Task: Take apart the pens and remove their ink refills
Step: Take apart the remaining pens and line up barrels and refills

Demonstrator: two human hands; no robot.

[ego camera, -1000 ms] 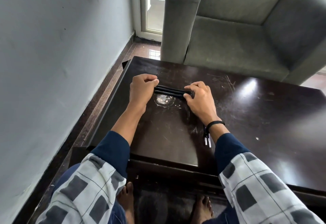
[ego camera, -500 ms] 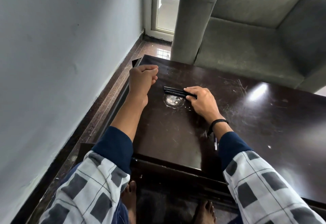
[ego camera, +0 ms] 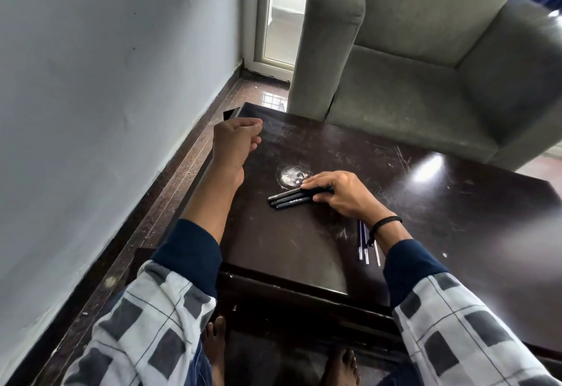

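feet [ego camera: 216,344]: bare, bottom centre, below the near table edge.
sleeves [ego camera: 158,303]: checked grey-white over navy cuffs, lower left and lower right.
table [ego camera: 456,233]: dark, glossy, scratched.
ink refills [ego camera: 367,245]: three thin ones side by side on the table, right of centre, upper ends hidden under the right wrist.
right hand [ego camera: 343,194]: centre frame, fingers curved over the pens' right ends, thumb on their near side, gripping them; black band [ego camera: 386,222] on the wrist.
pens [ego camera: 290,198]: three black, bunched together, lying on the table, left ends free.
round worn mark [ego camera: 292,175]: just above the pens.
left hand [ego camera: 234,139]: raised over the table's far left corner, fingers curled into a fist, nothing visible inside.
armchair [ego camera: 425,66]: grey, upper right.
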